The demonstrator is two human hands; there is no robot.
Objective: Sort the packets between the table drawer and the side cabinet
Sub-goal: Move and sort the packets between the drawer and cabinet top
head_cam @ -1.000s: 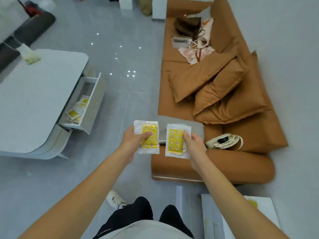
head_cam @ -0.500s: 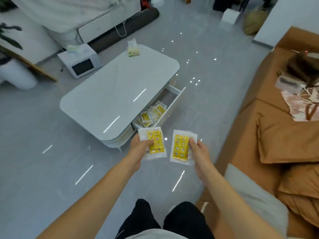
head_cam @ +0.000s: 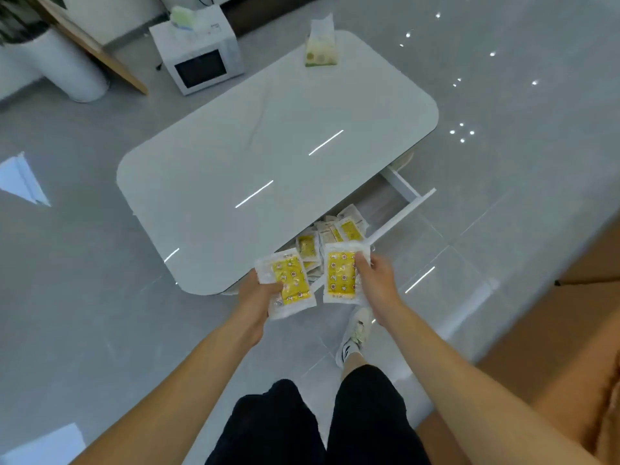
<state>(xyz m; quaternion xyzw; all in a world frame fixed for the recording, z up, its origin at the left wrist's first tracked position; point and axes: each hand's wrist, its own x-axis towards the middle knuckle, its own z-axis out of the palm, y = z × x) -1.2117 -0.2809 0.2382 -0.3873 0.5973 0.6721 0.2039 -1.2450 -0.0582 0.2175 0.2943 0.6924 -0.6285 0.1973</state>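
My left hand (head_cam: 257, 298) grips a clear packet with a yellow patterned insert (head_cam: 289, 281) by its left edge. My right hand (head_cam: 375, 278) pinches a second packet of the same kind (head_cam: 340, 275) by its right edge. Both packets hover side by side just in front of the open drawer (head_cam: 404, 209) of the white coffee table (head_cam: 255, 152). Several more yellow packets (head_cam: 339, 231) lie in a loose pile inside the drawer, partly hidden behind the held ones. No side cabinet shows in the head view.
A tissue pack (head_cam: 320, 45) stands at the table's far end. A white microwave (head_cam: 198, 50) sits on the floor behind, beside a white plant pot (head_cam: 63, 67). An orange sofa (head_cam: 570, 330) runs along the right. My shoe (head_cam: 354, 335) is on the grey tiles below the drawer.
My view has swung from the sofa to the coffee table and I have come closer. Both hands, still holding their packets, now hover at the open drawer.
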